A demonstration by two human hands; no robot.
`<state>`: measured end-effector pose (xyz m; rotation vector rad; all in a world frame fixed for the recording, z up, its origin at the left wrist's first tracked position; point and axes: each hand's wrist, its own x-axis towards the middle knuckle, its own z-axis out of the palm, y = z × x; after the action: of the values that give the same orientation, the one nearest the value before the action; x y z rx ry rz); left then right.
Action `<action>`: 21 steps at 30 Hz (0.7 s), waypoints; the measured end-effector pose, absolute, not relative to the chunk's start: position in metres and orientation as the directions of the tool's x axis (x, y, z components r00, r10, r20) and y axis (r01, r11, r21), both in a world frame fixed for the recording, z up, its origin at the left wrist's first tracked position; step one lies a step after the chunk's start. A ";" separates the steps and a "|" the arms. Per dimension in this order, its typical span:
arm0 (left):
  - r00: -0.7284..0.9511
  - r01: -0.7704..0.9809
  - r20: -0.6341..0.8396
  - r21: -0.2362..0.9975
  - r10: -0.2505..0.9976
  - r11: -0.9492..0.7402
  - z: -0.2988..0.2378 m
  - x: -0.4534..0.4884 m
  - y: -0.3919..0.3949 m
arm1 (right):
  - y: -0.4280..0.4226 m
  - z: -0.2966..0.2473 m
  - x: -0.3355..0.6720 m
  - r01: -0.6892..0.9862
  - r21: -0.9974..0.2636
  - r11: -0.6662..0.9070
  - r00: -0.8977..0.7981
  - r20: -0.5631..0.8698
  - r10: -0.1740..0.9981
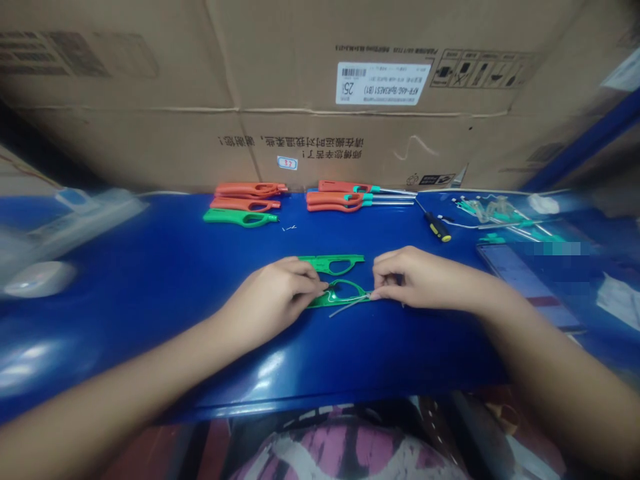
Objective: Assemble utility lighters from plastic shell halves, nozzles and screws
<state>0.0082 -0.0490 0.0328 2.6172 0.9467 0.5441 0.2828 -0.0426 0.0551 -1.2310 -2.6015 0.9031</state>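
A green lighter casing half (362, 289) with a trigger opening lies on the blue table in front of me. My left hand (285, 293) is closed on its handle end, fingertips pressed beside a small dark part near the opening. At the narrow end, my right hand (410, 277) pinches a thin pale wire (347, 306), whose loose end slants across the casing's near edge. Just beyond lies a second green casing half (333, 265), its left end partly behind my left fingers. Parts inside the casing under my left fingers are hidden.
Behind lie orange casings (245, 203), a green casing (235, 217) and orange lighters with metal tubes (333, 201). To the right are a screwdriver (437, 228), loose turquoise-ended tubes (520, 220) and a phone (525, 283). A white mouse-like object (40, 279) sits left; a cardboard wall (175, 143) stands behind.
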 end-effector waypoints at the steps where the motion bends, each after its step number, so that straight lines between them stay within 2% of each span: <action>1: 0.702 0.522 0.252 0.454 0.666 -0.723 0.031 0.008 -0.047 | -0.043 0.055 0.283 0.661 -0.565 0.494 -0.665 -0.135 0.734; 4: 0.689 0.478 0.253 0.546 0.679 -0.688 0.028 0.008 -0.042 | -0.043 0.056 0.283 0.666 -0.557 0.497 -0.666 -0.142 0.732; 6: 0.693 0.475 0.246 0.550 0.677 -0.687 0.028 0.008 -0.042 | -0.042 0.056 0.282 0.676 -0.547 0.494 -0.660 -0.151 0.736; 16: 0.675 0.550 0.241 0.466 0.698 -0.693 0.032 0.008 -0.046 | -0.043 0.058 0.282 0.683 -0.543 0.488 -0.653 -0.154 0.742; 21: 0.714 0.584 0.225 0.331 0.663 -0.742 0.035 0.007 -0.049 | -0.043 0.057 0.282 0.680 -0.541 0.495 -0.656 -0.147 0.740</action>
<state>0.0071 -0.0492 0.0346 2.6854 0.9924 0.4861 0.2819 -0.0432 0.0567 -1.2503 -2.6248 0.8778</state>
